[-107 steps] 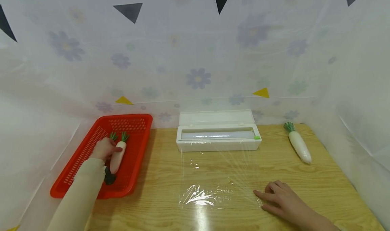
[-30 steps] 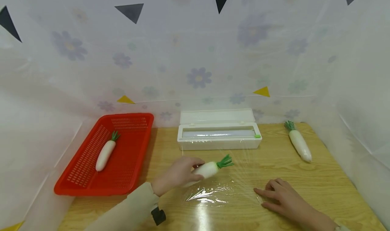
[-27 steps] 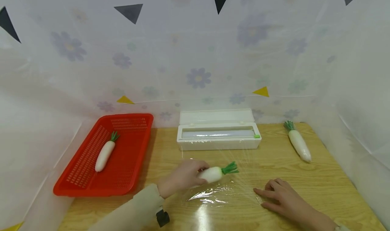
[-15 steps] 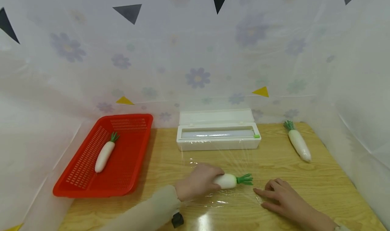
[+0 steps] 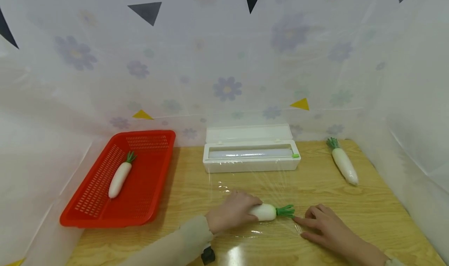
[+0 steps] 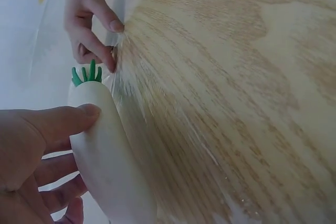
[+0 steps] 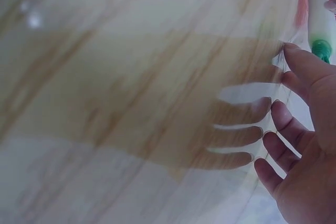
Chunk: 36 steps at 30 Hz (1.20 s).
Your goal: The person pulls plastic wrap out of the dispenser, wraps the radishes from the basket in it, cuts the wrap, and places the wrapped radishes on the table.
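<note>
My left hand grips a white radish with a green leafy top, low over a clear sheet of cling film. In the left wrist view the thumb lies across the radish's upper side, with the fingers beneath. The leaves point right, their tips overlapping the index finger of my right hand. That hand holds the film's near right corner at thumb and index fingertips, and creases run into them. The film reaches back to a white dispenser box, whose lid stands up behind the roll.
A red basket at the left has another white radish inside. A third radish, glossy, lies on the wooden table at the far right. Patterned white sheeting encloses the back and sides.
My left hand has taken one of the two radishes out of the basket and carried it right, over the film. In the last second it moved further right and nearer. The right hand has stayed put.
</note>
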### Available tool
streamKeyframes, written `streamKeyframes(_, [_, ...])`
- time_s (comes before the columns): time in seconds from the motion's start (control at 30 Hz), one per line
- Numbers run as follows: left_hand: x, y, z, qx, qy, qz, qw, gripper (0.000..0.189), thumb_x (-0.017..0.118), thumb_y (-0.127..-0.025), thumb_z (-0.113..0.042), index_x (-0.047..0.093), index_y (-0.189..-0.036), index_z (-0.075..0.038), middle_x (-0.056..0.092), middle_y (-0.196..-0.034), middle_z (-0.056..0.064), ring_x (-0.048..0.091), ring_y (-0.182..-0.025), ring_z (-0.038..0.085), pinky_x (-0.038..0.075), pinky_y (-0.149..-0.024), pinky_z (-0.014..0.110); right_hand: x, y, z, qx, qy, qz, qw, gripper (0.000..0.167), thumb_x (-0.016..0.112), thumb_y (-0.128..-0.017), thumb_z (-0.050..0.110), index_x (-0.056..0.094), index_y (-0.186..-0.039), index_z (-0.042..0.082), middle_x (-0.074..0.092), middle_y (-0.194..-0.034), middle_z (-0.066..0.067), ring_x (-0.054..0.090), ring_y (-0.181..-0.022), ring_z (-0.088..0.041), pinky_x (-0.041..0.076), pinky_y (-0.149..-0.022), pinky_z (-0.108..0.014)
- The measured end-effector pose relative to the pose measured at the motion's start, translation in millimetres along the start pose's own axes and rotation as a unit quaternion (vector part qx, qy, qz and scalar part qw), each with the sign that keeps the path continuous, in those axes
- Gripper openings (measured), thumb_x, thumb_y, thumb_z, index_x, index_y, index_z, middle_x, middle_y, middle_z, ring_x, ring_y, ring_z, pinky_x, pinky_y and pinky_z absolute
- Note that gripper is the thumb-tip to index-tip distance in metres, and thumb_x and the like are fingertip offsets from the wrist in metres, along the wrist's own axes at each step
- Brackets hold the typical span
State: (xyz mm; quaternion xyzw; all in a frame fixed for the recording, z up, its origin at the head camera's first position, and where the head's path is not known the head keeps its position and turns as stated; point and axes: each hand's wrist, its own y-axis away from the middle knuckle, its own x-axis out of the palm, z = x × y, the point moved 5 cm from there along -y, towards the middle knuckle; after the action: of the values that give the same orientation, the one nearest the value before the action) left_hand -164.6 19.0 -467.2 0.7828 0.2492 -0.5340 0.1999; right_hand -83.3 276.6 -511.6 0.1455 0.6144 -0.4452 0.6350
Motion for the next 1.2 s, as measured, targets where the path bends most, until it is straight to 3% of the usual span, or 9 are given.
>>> streamKeyframes(0.43, [7.0,3.5,1.3,0.007,0.009,-0.003,0.9999,0.041,0.08,-0.092,-0.029,0.071,-0.13,-0.017,0.073,-0.126,-0.006,0.064,-0.112,0.008,0.044,-0.102,0.039,0,-1.0,0,-0.005,0.006,-0.002,1.0,0.041,0.086,-0.085,0.037,0.078,-0.123,0.025,0.051,-0.101,0.022,0.039,-0.092,-0.001,0.037,-0.07,-0.026])
streamKeyframes(0.7, [6.9,1.9,2.1,0.019,0.012,-0.024,0.9995,0.04,0.08,-0.092,-0.029,0.072,-0.13,-0.017,0.074,-0.125,-0.006,0.065,-0.11,0.008,0.043,-0.092,0.025,0,0.6,0,-0.005,0.002,-0.003,1.0,0.04,0.086,-0.085,0.037,0.079,-0.123,0.025,0.05,-0.1,0.022,0.037,-0.09,0.0,0.035,-0.068,-0.025])
streamKeyframes(0.87, [6.2,0.7,2.3,0.013,0.013,-0.026,0.9995,0.041,0.081,-0.091,-0.027,0.072,-0.13,-0.016,0.074,-0.125,-0.005,0.066,-0.111,0.01,0.043,-0.091,0.025,1,1.1,0,-0.004,0.002,-0.005,1.0,0.04,0.086,-0.084,0.037,0.079,-0.123,0.026,0.05,-0.1,0.022,0.037,-0.09,0.0,0.035,-0.069,-0.025])
streamKeyframes(1.2, [13.6,7.4,5.8,-0.011,0.018,-0.026,0.9994,0.047,0.078,-0.094,-0.029,0.066,-0.138,-0.018,0.067,-0.136,0.0,0.06,-0.125,0.014,0.044,-0.108,0.046,-1,-0.4,1,0.0,0.008,-0.002,1.0,0.042,0.086,-0.084,0.037,0.077,-0.124,0.027,0.052,-0.1,0.022,0.04,-0.091,-0.001,0.038,-0.069,-0.027])
